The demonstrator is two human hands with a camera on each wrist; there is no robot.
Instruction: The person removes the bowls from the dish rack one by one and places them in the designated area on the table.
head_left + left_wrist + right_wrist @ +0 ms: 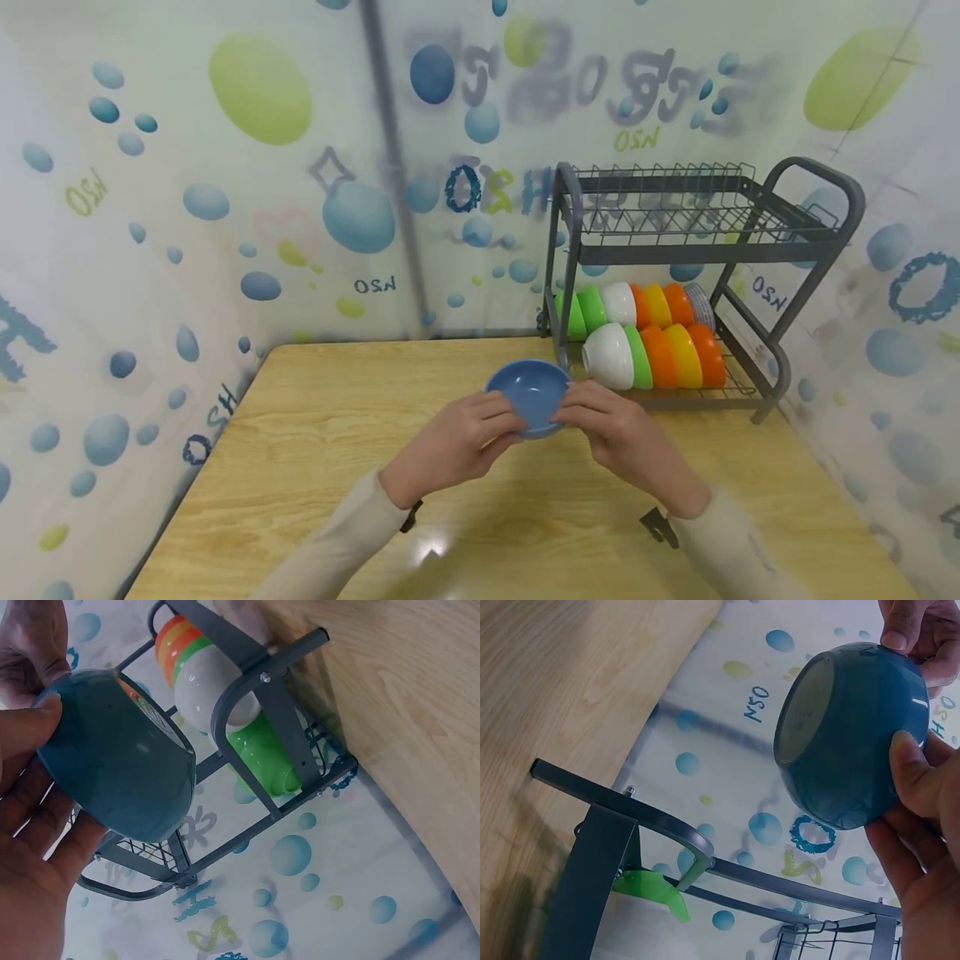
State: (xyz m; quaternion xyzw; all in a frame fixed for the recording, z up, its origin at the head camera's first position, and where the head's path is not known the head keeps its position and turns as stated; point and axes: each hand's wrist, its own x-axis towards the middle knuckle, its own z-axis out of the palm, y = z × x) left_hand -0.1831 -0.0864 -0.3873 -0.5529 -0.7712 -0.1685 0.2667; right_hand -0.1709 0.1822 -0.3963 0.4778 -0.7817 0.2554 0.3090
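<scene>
A blue bowl [534, 392] is held up over the wooden table, its inside facing the head camera. My left hand [472, 433] grips the rim on the left side, with the thumb [34, 724] on the outer wall in the left wrist view. On the opposite side my right hand [618, 429] pinches the rim, thumb [915, 769] against the outside in the right wrist view. The bowl [847, 735] looks glossy teal-blue there, with its pale base ring showing. Part of the rim is hidden behind my fingers.
A dark two-tier dish rack [705, 252] stands at the back right, just beyond my right hand. Its lower tier carries two rows of white, green, orange and yellow bowls [662, 356]. Patterned sheeting [225, 208] borders the wooden table [337, 417] at the back and sides.
</scene>
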